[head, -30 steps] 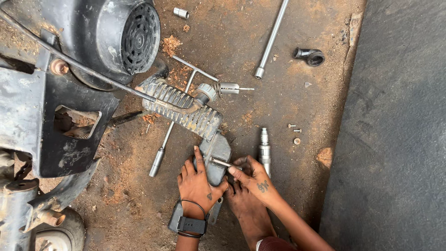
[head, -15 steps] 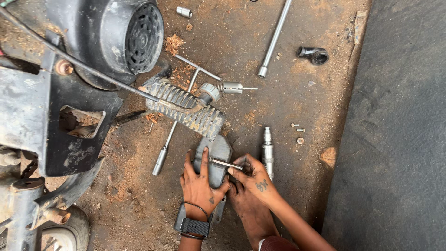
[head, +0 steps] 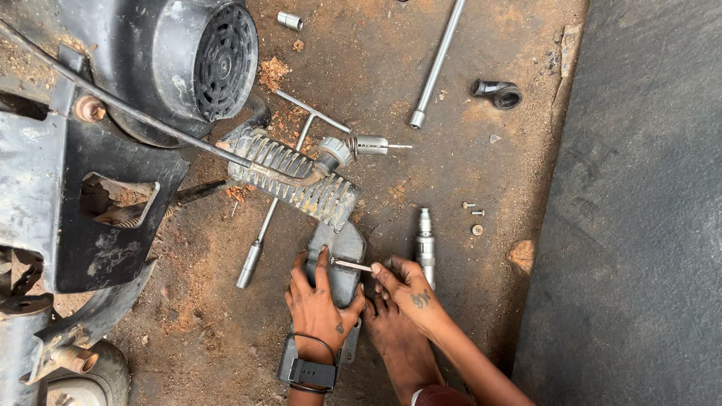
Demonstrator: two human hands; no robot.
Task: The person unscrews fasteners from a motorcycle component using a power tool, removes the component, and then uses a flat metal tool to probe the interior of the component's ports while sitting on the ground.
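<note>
My left hand (head: 320, 304) lies flat on a grey metal engine cover (head: 342, 252) on the dirt floor, pressing it down. My right hand (head: 406, 289) pinches the end of a thin metal driver (head: 352, 265) whose tip meets the cover's upper part. A bare foot (head: 398, 338) rests between my forearms. A black watch sits on my left wrist. Just above the cover lies a ribbed, finned engine part (head: 297, 180) with a spring-ended fitting (head: 361, 145).
A black motor housing with a round grille (head: 214, 60) and frame fill the left. A T-handle wrench (head: 263, 225), long bar (head: 436, 64), short ratchet piece (head: 426, 239), socket (head: 289, 20), black elbow (head: 498, 92) and small screws (head: 472, 214) lie on the dirt. Grey concrete (head: 639, 203) lies right.
The view has shifted slightly; my hands stay on the cover, and the thin driver in my right hand has tilted a little at the cover's top.
</note>
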